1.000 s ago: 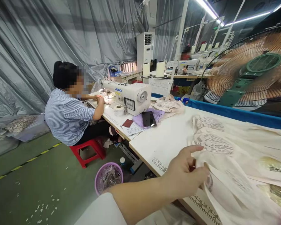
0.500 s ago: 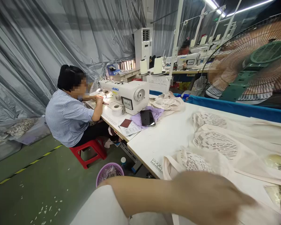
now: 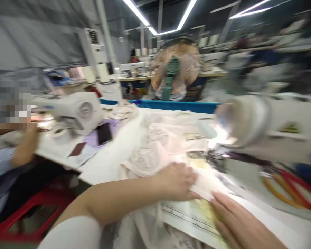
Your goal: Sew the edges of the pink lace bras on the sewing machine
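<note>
My left hand point(image 3: 176, 181) reaches across the table, its fingers bent over the edge of a pale fabric piece point(image 3: 206, 181) and the thumb stretched toward the right. My right hand point(image 3: 238, 219) comes in from the lower right, its fingers out straight and lying against the same cloth. The cloth runs up toward the lit needle area of the nearest sewing machine point(image 3: 254, 121). Cream lace garment pieces point(image 3: 145, 160) are spread beyond and left of my left hand. Blur hides the finer detail at the fingertips.
Orange-and-red handled scissors point(image 3: 287, 190) lie right of the machine. A black phone point(image 3: 104, 133) rests on purple cloth point(image 3: 92, 139) near a second sewing machine point(image 3: 75, 109). A co-worker's arm point(image 3: 26, 143) is at far left. A large fan point(image 3: 175, 69) stands behind the blue edge.
My view has swung right, bringing the nearest machine, scissors and my right hand into sight. My left hand, blurred and low before, now rests on cloth beside the machine.
</note>
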A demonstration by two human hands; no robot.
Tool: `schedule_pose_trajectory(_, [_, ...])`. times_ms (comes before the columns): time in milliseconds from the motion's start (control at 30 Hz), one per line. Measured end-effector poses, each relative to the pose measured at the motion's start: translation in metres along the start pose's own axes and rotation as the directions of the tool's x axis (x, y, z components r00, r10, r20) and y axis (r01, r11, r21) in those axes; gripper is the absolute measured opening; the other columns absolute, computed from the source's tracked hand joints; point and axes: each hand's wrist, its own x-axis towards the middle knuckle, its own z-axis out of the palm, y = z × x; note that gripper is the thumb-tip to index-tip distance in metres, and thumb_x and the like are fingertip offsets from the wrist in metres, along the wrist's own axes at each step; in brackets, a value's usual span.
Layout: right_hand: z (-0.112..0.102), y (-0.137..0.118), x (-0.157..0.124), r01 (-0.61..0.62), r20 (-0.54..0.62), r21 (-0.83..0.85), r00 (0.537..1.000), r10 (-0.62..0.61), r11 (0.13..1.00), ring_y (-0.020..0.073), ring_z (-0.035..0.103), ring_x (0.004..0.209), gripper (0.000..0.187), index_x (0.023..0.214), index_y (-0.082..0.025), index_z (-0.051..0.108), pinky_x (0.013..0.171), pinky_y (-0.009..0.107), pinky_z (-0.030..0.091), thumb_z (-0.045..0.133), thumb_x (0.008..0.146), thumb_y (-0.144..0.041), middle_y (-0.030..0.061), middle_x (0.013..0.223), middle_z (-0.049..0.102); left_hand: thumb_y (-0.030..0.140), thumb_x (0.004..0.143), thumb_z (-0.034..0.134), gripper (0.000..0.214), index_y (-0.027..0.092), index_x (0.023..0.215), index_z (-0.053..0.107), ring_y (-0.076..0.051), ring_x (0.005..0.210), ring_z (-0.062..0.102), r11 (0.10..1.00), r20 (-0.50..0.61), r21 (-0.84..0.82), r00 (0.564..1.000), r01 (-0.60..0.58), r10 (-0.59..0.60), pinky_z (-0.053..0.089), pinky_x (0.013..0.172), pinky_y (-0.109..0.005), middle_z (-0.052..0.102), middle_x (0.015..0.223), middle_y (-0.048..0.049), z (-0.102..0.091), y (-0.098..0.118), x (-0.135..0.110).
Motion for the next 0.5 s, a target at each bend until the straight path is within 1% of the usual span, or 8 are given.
schedule_pose_trajectory(33, [-0.007, -0.006, -0.005, 0.057, -0.031, -0.162, 0.998, -0.063, 0.985, 0.029, 0.058, 0.111, 0.036, 0.119, -0.025, 0.06, 0.091, 0.044, 0.05, 0.056, 0.086, -0.04, 0.0092, 0.128, 0.058, 0.057, 0.09, 0.043, 0.06, 0.01, 0.127, 0.05, -0.029, 0.108, 0.051, 0.999, 0.03, 0.034, 0.999, 0.028, -0.029, 0.041, 0.089, -0.041, 0.059, 0.118, -0.0141, -0.003, -0.001, 0.004])
schedule_pose_trajectory(67, [-0.012, -0.013, -0.007, 0.103, -0.045, -0.303, 0.991, -0.122, 0.947, 0.0279, 0.058, 0.111, 0.034, 0.119, -0.021, 0.059, 0.089, 0.042, 0.052, 0.053, 0.089, -0.036, 0.0105, 0.127, 0.059, 0.057, 0.09, 0.042, 0.061, 0.011, 0.13, 0.047, -0.03, 0.107, 0.051, 0.997, 0.038, 0.06, 0.998, 0.055, -0.058, 0.042, 0.087, -0.042, 0.059, 0.118, -0.0135, -0.005, -0.002, 0.009])
schedule_pose_trajectory(100, [-0.017, -0.019, -0.006, 0.124, -0.064, -0.395, 0.985, -0.161, 0.91, 0.0263, 0.059, 0.109, 0.032, 0.117, -0.018, 0.06, 0.087, 0.039, 0.053, 0.051, 0.09, -0.033, 0.0113, 0.124, 0.061, 0.056, 0.091, 0.041, 0.06, 0.012, 0.131, 0.047, -0.03, 0.105, 0.051, 0.994, 0.046, 0.083, 0.996, 0.071, -0.075, 0.042, 0.084, -0.042, 0.058, 0.118, -0.0131, -0.007, -0.002, 0.014])
schedule_pose_trajectory(167, [-0.023, -0.028, -0.001, 0.134, -0.056, -0.499, 0.981, -0.186, 0.856, 0.0243, 0.06, 0.109, 0.03, 0.115, -0.015, 0.06, 0.087, 0.037, 0.053, 0.049, 0.09, -0.028, 0.0122, 0.122, 0.062, 0.056, 0.091, 0.04, 0.06, 0.013, 0.132, 0.047, -0.03, 0.103, 0.05, 0.989, 0.056, 0.116, 0.994, 0.091, -0.098, 0.043, 0.081, -0.043, 0.058, 0.116, -0.013, -0.009, 0.0, 0.023])
schedule_pose_trajectory(267, [-0.026, -0.034, 0.004, 0.121, -0.048, -0.562, 0.983, -0.178, 0.818, 0.0263, 0.06, 0.108, 0.031, 0.114, -0.014, 0.06, 0.085, 0.041, 0.053, 0.051, 0.087, -0.027, 0.013, 0.12, 0.063, 0.056, 0.092, 0.037, 0.06, 0.013, 0.131, 0.049, -0.03, 0.102, 0.049, 0.983, 0.061, 0.145, 0.991, 0.113, -0.123, 0.042, 0.079, -0.044, 0.058, 0.113, -0.0139, -0.012, 0.004, 0.033])
schedule_pose_trajectory(367, [-0.024, -0.031, 0.006, 0.107, -0.055, -0.579, 0.984, -0.17, 0.808, 0.0282, 0.06, 0.108, 0.032, 0.113, -0.013, 0.06, 0.082, 0.044, 0.054, 0.052, 0.086, -0.028, 0.0143, 0.122, 0.063, 0.055, 0.092, 0.038, 0.057, 0.014, 0.129, 0.051, -0.03, 0.103, 0.049, 0.979, 0.048, 0.15, 0.988, 0.14, -0.148, 0.041, 0.082, -0.045, 0.058, 0.111, -0.0139, -0.013, 0.001, 0.043])
schedule_pose_trajectory(433, [-0.022, -0.028, 0.008, 0.11, -0.054, -0.574, 0.984, -0.172, 0.811, 0.0283, 0.06, 0.109, 0.033, 0.113, -0.011, 0.06, 0.082, 0.043, 0.054, 0.052, 0.085, -0.027, 0.0152, 0.122, 0.062, 0.054, 0.092, 0.039, 0.055, 0.013, 0.122, 0.056, -0.03, 0.103, 0.049, 0.979, 0.03, 0.141, 0.988, 0.144, -0.15, 0.04, 0.083, -0.045, 0.057, 0.11, -0.0138, -0.014, -0.002, 0.05])
schedule_pose_trajectory(500, [-0.021, -0.026, 0.011, 0.119, -0.046, -0.576, 0.983, -0.177, 0.809, 0.0286, 0.059, 0.11, 0.034, 0.114, -0.009, 0.06, 0.082, 0.042, 0.055, 0.052, 0.085, -0.026, 0.0161, 0.122, 0.062, 0.054, 0.091, 0.039, 0.052, 0.011, 0.109, 0.062, -0.029, 0.101, 0.049, 0.984, 0.024, 0.117, 0.991, 0.131, -0.135, 0.041, 0.083, -0.043, 0.057, 0.106, -0.0133, -0.013, -0.005, 0.056])
